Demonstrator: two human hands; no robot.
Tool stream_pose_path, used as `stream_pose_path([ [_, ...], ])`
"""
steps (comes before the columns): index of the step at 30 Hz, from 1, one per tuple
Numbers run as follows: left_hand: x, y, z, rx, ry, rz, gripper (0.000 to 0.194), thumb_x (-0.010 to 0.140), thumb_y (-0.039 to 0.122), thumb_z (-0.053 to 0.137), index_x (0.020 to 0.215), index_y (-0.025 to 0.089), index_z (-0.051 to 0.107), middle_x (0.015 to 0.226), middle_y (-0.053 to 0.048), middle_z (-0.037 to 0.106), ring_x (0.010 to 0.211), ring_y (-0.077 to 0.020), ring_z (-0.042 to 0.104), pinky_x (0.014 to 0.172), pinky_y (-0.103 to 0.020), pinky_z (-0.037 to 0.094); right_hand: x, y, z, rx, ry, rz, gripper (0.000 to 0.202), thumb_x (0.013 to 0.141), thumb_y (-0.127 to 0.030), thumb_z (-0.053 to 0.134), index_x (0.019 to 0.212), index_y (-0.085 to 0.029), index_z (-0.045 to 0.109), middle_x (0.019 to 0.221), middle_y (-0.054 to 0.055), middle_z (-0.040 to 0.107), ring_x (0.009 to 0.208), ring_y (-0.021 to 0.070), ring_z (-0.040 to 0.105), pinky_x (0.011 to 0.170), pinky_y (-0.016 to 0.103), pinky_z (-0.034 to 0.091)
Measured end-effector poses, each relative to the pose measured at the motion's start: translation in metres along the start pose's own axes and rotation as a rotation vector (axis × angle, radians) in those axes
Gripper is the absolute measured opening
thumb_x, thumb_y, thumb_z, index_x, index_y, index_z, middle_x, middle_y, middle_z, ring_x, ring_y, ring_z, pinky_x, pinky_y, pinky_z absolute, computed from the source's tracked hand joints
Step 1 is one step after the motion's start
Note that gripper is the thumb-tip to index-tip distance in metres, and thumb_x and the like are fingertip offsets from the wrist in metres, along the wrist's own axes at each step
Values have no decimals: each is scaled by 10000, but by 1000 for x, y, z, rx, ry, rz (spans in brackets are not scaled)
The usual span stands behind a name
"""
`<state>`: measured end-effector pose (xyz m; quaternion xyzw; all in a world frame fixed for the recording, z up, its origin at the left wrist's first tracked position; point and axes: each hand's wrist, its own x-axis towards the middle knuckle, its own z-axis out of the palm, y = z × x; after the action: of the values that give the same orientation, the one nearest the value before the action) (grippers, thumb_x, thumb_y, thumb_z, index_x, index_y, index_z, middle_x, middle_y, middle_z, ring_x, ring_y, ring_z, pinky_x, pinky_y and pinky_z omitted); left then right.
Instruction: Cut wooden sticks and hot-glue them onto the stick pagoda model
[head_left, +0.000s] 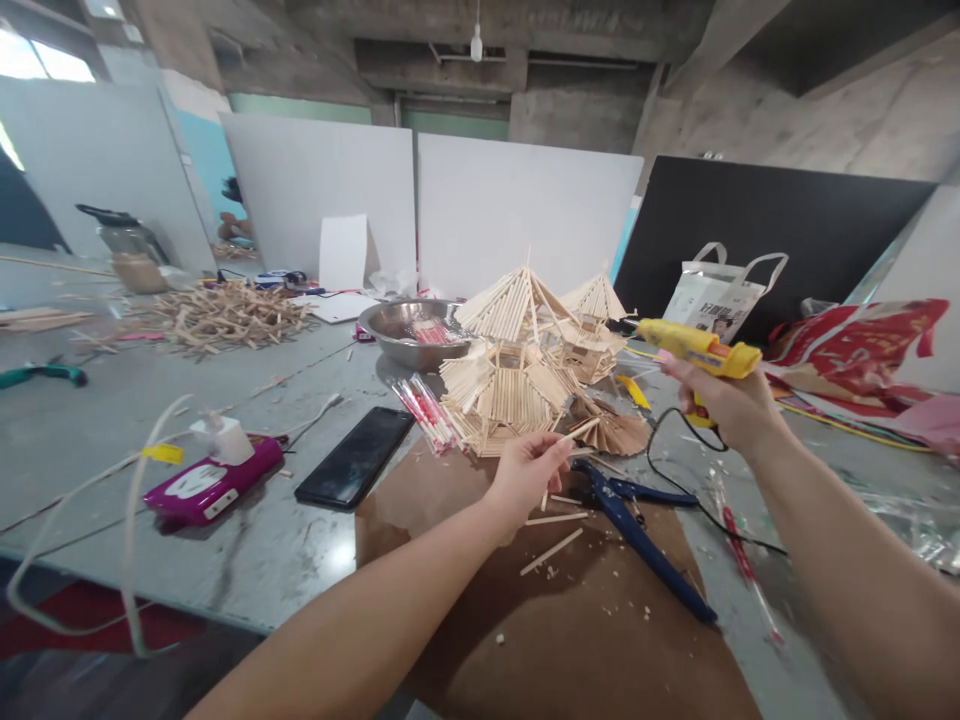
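Two hands are at work over the worktop (pixel 300 560): the left hand (pixel 531 474), fingertips pinched nearly closed, has hold of a thin wooden stick (pixel 583 430) just in front of the stick-built model (pixel 517 370), while the right hand (pixel 720 400) is wrapped around the yellow glue gun (pixel 701 347), raised to the model's right. Below the left hand, loose sticks and blue-handled pliers (pixel 637 535) lie over the brown sheet (pixel 585 640).

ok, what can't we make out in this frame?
All head view:
- thin stick: gripped end, hidden by left hand
- yellow glue gun: trigger, covered by right hand
- rear stick model: partly behind front stick model
- white bag: small print, too small and blurred
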<state>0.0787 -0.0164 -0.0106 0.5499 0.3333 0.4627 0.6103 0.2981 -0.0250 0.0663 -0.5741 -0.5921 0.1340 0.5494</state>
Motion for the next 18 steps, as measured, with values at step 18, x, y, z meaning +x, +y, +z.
stream_pose_path([
  [18, 5, 10, -9, -434, 107, -152, 308, 551, 387, 661, 696, 126, 589, 476, 45, 461, 334, -12, 351, 345, -163, 267, 23, -62, 63, 41, -338, -86, 261, 642, -459, 583, 652, -198, 571, 492, -34, 500, 278, 41, 371, 261, 208, 282],
])
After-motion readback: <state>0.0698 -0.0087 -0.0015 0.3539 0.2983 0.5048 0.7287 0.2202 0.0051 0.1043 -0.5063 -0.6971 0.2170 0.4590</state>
